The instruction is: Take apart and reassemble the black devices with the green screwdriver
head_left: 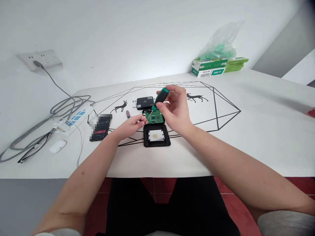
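Observation:
My right hand (176,106) grips a screwdriver (161,98) by its green and black handle, tilted with the thin shaft running down to the left. Its tip is at the lower left corner of a green circuit board (156,117). My left hand (134,125) is closed at that same corner, fingertips pinched beside the tip; what they hold, if anything, is hidden. Just in front of the board lies an open black casing part (145,139) with a silver metal plate (159,135) inside. A flat black lid (145,103) rests behind the board.
A small screwdriver (128,114) lies left of the lid. Farther left are a phone (104,126), a power strip (80,121), coiled grey cable (18,142), glasses (34,149) and a white earbud case (58,146). Green and white boxes (209,67) carry a plastic bag (221,42) at the back right.

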